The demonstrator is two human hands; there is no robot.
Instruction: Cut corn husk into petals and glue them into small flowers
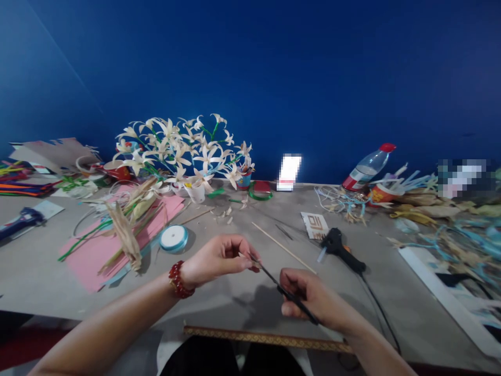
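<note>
My left hand (227, 256), with a red bead bracelet at the wrist, is closed in a pinch on a small pale piece (243, 256), which looks like corn husk. Fingers cover most of that piece. In my right hand (303, 295) are black-handled scissors (291, 296), seen nearly edge-on. Their narrow tip reaches up and left to the fingertips of my left hand, touching or very close to the piece. Whether the blades are apart cannot be made out. Beyond both hands, a thin wooden stick (284, 246) lies slanted on the table.
Husk flowers (178, 151) stand in cups at the back. Left are a blue ribbon spool (174, 238) and dried husks (124, 235) on pink paper (84, 258). Right are a black glue gun (344, 250) with its cord, a tilted bottle (368, 166) and tangled blue strands (462, 237).
</note>
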